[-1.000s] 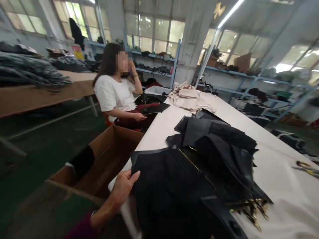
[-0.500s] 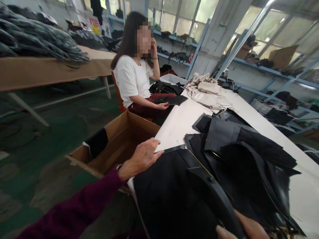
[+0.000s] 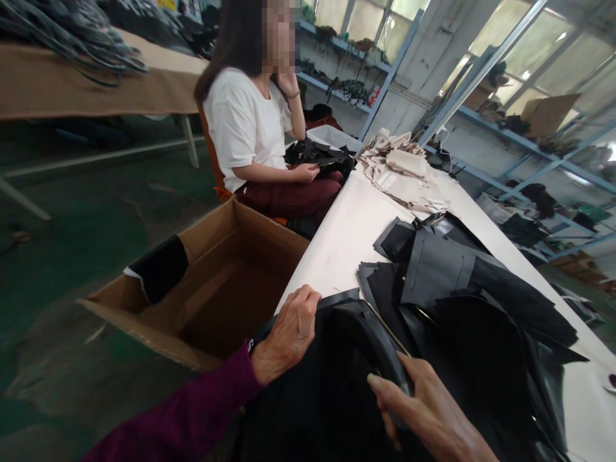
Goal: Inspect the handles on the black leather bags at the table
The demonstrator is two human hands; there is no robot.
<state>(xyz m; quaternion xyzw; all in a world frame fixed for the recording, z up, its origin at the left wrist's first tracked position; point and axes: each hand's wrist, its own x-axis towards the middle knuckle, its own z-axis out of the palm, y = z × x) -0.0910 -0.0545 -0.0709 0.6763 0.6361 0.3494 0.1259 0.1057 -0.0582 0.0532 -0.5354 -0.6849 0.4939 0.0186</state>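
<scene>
Black material (image 3: 327,385) lies at the near end of the white table (image 3: 337,240). The right hand (image 3: 402,378) pinches its curved fold between thumb and fingers; the left hand (image 3: 291,330) curls at its far edge, whether pinching I cannot tell. Black pieces (image 3: 486,327) lie just right, an open cardboard box (image 3: 226,282) stands left, and a person (image 3: 250,135) sits beyond.

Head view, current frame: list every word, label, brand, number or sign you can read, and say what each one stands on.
No text is readable in this view.
Yellow sign at the top edge: mostly cut off, no words legible.
Small red marking by the blue shelf: too small and blurred to read.
Black material at the hands and cardboard box: no lettering visible.
</scene>
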